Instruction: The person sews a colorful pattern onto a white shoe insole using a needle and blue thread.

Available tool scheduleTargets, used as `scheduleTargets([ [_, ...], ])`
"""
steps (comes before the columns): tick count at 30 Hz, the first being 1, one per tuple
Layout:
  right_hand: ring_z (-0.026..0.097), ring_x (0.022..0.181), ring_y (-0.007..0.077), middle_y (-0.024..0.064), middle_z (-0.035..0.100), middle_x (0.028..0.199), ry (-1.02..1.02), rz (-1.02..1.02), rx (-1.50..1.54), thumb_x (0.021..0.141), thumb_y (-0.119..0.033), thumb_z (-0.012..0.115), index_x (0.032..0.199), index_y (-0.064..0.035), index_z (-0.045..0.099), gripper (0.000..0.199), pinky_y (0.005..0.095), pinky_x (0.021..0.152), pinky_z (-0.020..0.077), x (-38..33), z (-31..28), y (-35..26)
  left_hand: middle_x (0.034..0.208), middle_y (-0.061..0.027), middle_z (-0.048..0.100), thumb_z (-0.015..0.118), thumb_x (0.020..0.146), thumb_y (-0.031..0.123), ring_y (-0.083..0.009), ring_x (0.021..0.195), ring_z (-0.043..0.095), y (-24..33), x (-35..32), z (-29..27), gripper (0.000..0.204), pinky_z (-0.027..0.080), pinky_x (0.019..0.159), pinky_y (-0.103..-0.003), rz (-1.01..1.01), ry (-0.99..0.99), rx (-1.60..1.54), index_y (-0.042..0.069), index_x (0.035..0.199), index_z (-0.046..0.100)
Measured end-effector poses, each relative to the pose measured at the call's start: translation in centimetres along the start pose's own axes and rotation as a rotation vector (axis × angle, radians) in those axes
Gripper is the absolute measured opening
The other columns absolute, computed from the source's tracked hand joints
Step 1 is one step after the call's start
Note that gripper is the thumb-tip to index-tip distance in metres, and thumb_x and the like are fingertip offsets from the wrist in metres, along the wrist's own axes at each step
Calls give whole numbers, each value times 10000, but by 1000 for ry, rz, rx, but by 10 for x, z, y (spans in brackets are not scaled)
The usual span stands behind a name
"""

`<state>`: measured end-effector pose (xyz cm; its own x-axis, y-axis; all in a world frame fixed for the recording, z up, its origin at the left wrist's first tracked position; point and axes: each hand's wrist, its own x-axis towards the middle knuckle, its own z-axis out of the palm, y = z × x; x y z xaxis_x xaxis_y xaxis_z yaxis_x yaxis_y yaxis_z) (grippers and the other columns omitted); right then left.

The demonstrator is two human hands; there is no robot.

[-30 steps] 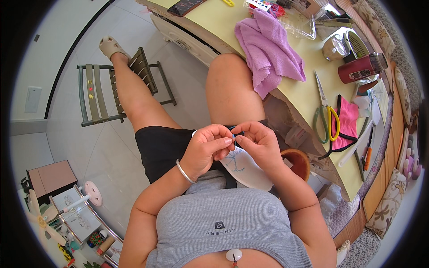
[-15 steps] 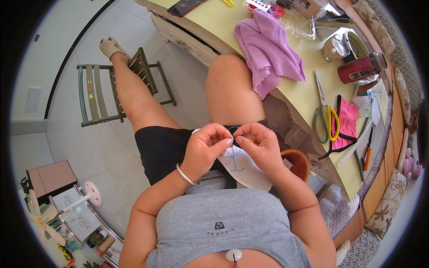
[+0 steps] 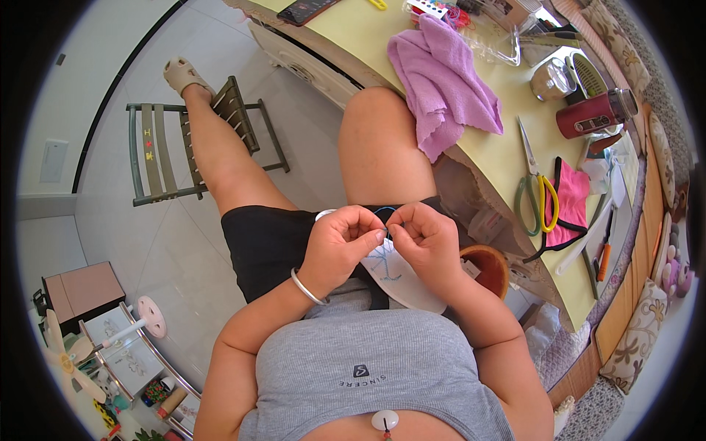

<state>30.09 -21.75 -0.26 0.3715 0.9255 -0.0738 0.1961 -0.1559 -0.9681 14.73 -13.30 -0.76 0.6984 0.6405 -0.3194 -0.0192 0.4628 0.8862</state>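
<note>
Here the left hand (image 3: 336, 246) and right hand (image 3: 426, 241) pinch blue thread (image 3: 384, 210) above the white piece (image 3: 412, 281), apparently working the strand, which likely calls next for steady tension.

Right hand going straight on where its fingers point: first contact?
Most likely the left hand, its fingertips nearly meeting the right hand's; the blue thread there might touch first, depth being unclear.
</note>
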Motion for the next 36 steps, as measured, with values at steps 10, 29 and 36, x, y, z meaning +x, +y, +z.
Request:
scheduleTargets([
  [10, 402, 501, -7, -29, 501, 556, -18, -17, 23, 844, -4, 660, 882, 10, 627, 52, 192, 458, 319, -2, -1, 0, 784, 1, 628, 652, 880, 44, -36, 650, 530, 0, 0, -3, 57, 430, 579, -185, -39, 5, -30, 1, 915, 639],
  [29, 361, 454, 26, -31, 443, 527, 23, -101, -68, 821, 9, 669, 836, -23, 596, 80, 224, 423, 296, -5, 4, 4, 808, 5, 634, 651, 871, -5, -27, 711, 575, -2, -3, 2, 33, 482, 648, -181, 57, 34, 108, -9, 886, 621],
  [36, 412, 586, -6, -52, 539, 672, -80, 159, 246, 862, -28, 629, 850, 7, 601, 46, 183, 506, 329, -2, 0, 6, 822, 4, 632, 648, 871, -2, -30, 726, 576, -3, -2, 0, 44, 485, 659, -182, 36, 18, 85, -9, 900, 616],
])
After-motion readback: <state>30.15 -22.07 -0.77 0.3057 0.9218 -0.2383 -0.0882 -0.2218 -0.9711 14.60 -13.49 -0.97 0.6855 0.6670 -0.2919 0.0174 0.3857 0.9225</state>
